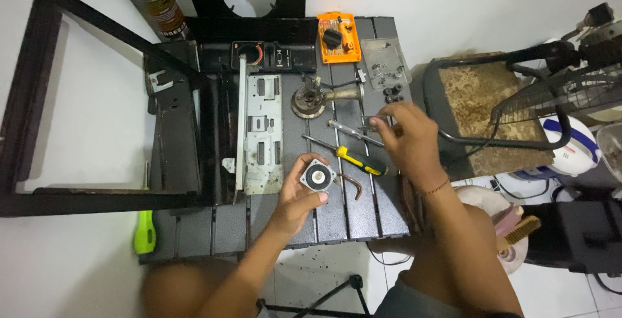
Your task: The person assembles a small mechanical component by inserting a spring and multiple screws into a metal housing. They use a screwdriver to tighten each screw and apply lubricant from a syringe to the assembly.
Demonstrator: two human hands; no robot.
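My left hand (pixel 299 191) holds a small square grey metal part (pixel 318 176) with a round white centre, lifted a little above the dark slatted work table (pixel 337 217). My right hand (pixel 408 138) hovers further right and back, fingers pinched near a thin clear-handled screwdriver (pixel 353 132); whether it holds anything small I cannot tell. Between the hands lies a yellow-and-black screwdriver (pixel 353 159). A bent rusty copper pipe piece (pixel 355 185) lies just right of the square part.
A brass gas burner fitting (pixel 317 99) and a grey perforated metal plate (pixel 262 133) lie on the table. An orange bit case (pixel 338 37) and a clear tray of screws (pixel 383 65) sit at the back. A black metal frame (pixel 97 110) spreads left. A fan (pixel 570 91) stands right.
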